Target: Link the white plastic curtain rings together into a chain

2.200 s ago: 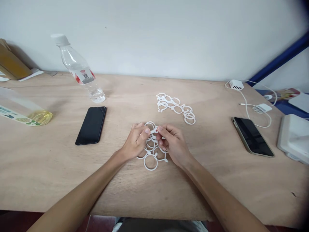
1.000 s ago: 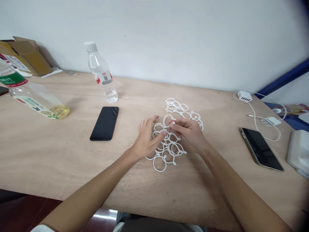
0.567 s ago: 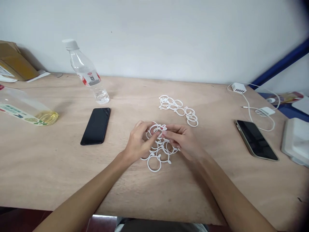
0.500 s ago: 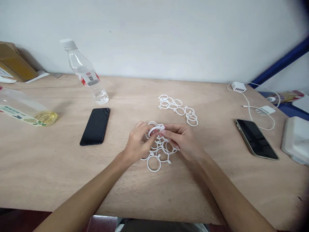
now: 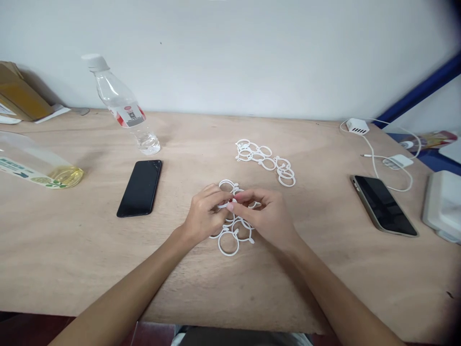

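Between both hands, above a pile of white plastic curtain rings [image 5: 228, 254], one white curtain ring [image 5: 223, 206] is held nearly edge-on. My left hand [image 5: 202, 214] has its thumb and fingers closed on the ring's left side. Thumb and forefinger of my right hand [image 5: 272, 218] pinch at its right end, where the small eyelet is; the fingertips hide most of that part. Several rings of the pile lie flat below and behind the hands, partly covered by them. Farther back, a second group of white curtain rings [image 5: 268, 164] lies on the table.
On the wooden table [image 5: 201, 288], a black phone [image 5: 139, 188] lies left, near a clear water bottle [image 5: 126, 110] and a bottle with yellow liquid [image 5: 43, 163]. To the right are another phone [image 5: 383, 205], a charger [image 5: 357, 126] with white cable, and a white box [image 5: 444, 204].
The held ring has turned from tilted upright to nearly flat and sits slightly lower. My right hand has shifted a little left, its fingertips meeting my left hand's. The camera view shifted slightly.
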Tool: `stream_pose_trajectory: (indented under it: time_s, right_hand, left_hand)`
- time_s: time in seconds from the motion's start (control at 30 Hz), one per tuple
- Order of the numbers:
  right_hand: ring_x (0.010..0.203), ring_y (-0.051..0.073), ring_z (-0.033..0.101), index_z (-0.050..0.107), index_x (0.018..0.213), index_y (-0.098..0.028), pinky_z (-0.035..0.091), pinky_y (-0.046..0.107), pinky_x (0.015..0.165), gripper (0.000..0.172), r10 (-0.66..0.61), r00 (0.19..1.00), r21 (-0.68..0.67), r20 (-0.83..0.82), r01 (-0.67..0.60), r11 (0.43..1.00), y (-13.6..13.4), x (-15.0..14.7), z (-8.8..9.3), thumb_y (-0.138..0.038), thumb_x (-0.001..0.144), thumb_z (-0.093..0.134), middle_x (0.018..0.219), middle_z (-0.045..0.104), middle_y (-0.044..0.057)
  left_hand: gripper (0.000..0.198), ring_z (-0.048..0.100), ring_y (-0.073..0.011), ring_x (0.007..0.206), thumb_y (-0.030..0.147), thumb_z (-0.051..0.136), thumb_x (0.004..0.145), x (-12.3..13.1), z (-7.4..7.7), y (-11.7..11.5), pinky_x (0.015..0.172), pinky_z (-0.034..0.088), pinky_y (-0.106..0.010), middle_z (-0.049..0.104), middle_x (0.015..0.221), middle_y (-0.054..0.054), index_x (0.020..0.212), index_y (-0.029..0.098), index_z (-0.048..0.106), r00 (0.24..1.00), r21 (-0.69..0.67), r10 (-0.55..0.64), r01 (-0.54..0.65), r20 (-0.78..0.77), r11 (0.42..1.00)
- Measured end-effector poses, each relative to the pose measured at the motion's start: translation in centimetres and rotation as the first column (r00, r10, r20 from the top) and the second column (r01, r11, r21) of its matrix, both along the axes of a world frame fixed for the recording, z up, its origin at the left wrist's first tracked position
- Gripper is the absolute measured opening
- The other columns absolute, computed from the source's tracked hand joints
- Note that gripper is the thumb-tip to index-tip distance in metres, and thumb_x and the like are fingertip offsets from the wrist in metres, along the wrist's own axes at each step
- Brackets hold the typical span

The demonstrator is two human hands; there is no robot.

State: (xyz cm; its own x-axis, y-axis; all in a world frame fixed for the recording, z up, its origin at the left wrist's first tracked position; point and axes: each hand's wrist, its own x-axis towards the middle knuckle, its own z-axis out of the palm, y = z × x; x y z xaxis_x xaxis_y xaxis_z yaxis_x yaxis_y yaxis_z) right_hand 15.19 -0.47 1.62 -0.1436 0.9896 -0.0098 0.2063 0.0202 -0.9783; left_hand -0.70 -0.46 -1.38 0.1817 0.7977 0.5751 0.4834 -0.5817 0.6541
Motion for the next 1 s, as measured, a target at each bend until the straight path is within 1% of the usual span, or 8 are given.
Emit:
stream_pose_trajectory:
  time_s: [0.13, 0.2, 0.27, 0.37, 0.5, 0.63, 0.8, 1.0]
  right_hand:
    - [0.054, 0.014, 0.058, 0.076, 0.076, -0.020, 0.045, 0.027, 0.048, 0.015, -0.044, 0.999, 0.042, 0.018, 0.044, 0.998, -0.1, -0.2, -0.1, -0.034, 0.072, 0.072, 0.068, 0.070, 0.003]
    - [0.046, 0.012, 0.053, 0.075, 0.076, -0.020, 0.040, 0.026, 0.043, 0.016, -0.057, 0.997, -0.019, -0.045, 0.056, 0.998, 0.3, 0.2, -0.1, -0.035, 0.073, 0.072, 0.063, 0.068, 0.001]
    - [0.039, 0.010, 0.047, 0.075, 0.077, -0.019, 0.034, 0.025, 0.037, 0.020, -0.054, 0.988, -0.123, -0.147, 0.036, 0.992, 0.7, 0.6, -0.1, -0.038, 0.071, 0.073, 0.058, 0.064, -0.001]
    - [0.040, 0.009, 0.046, 0.074, 0.075, -0.018, 0.032, 0.023, 0.036, 0.022, -0.017, 0.949, -0.223, -0.316, -0.057, 0.973, 1.1, 0.9, 0.0, -0.039, 0.069, 0.076, 0.059, 0.063, -0.001]
    - [0.047, 0.008, 0.047, 0.071, 0.069, -0.017, 0.035, 0.021, 0.038, 0.022, 0.008, 0.904, -0.260, -0.428, -0.131, 0.957, 1.0, 0.5, 0.1, -0.038, 0.069, 0.077, 0.064, 0.064, 0.001]
    - [0.047, 0.007, 0.045, 0.069, 0.067, -0.016, 0.034, 0.020, 0.037, 0.024, 0.018, 0.893, -0.292, -0.450, -0.167, 0.942, 0.9, 0.3, 0.1, -0.039, 0.069, 0.076, 0.064, 0.062, 0.001]
    - [0.044, 0.005, 0.043, 0.070, 0.069, -0.016, 0.029, 0.019, 0.036, 0.027, 0.080, 0.911, -0.310, -0.405, -0.219, 0.925, 1.1, 0.6, 0.0, -0.042, 0.072, 0.074, 0.065, 0.062, 0.001]
    - [0.038, 0.005, 0.044, 0.063, 0.064, -0.015, 0.032, 0.019, 0.035, 0.030, 0.070, 0.912, -0.293, -0.404, -0.201, 0.935, 0.9, 0.3, -0.2, -0.043, 0.072, 0.074, 0.062, 0.062, -0.001]
  left_hand:
    - [0.012, 0.058, -0.0163, 0.072, 0.016, 0.057, 0.081, 0.1, 0.3, -0.1, 0.066, 0.048, -0.029, 0.063, 0.075, -0.004, 0.085, 0.019, 0.068, 0.999, -0.015, 0.045, -0.044, 0.024, 0.999]
    - [0.017, 0.058, -0.0184, 0.081, 0.025, 0.064, 0.080, 0.1, 0.5, -0.2, 0.074, 0.049, -0.032, 0.064, 0.085, -0.005, 0.096, 0.020, 0.066, 0.995, -0.039, 0.088, -0.086, 0.039, 0.996]
    - [0.034, 0.056, -0.0197, 0.086, 0.035, 0.067, 0.079, 0.0, 0.6, -0.2, 0.080, 0.048, -0.034, 0.062, 0.092, -0.006, 0.109, 0.019, 0.062, 0.991, -0.088, 0.116, -0.109, 0.071, 0.990]
    - [0.041, 0.056, -0.0201, 0.086, 0.048, 0.052, 0.088, -0.2, 0.6, -0.1, 0.081, 0.046, -0.035, 0.062, 0.092, -0.007, 0.114, 0.018, 0.059, 0.991, -0.192, 0.103, -0.085, 0.086, 0.978]
    - [0.057, 0.056, -0.0200, 0.078, 0.054, 0.024, 0.097, -0.2, 0.7, 0.0, 0.081, 0.042, -0.037, 0.064, 0.079, -0.005, 0.090, 0.017, 0.067, 0.999, -0.263, 0.025, -0.035, -0.044, 0.964]
    - [0.068, 0.049, -0.0166, 0.061, 0.058, 0.016, 0.096, -0.1, 0.8, 0.1, 0.071, 0.041, -0.034, 0.054, 0.062, -0.002, 0.067, 0.016, 0.060, 0.996, -0.281, -0.010, -0.015, -0.087, 0.959]
    - [0.066, 0.046, -0.0149, 0.057, 0.060, 0.018, 0.095, -0.2, 0.5, 0.2, 0.065, 0.039, -0.030, 0.049, 0.057, 0.000, 0.063, 0.017, 0.055, 0.999, -0.310, -0.022, 0.011, -0.032, 0.951]
    - [0.064, 0.045, -0.0141, 0.057, 0.061, 0.022, 0.094, -0.4, 0.5, 0.3, 0.061, 0.037, -0.028, 0.050, 0.058, 0.000, 0.062, 0.016, 0.054, 0.999, -0.325, -0.043, 0.049, 0.025, 0.944]
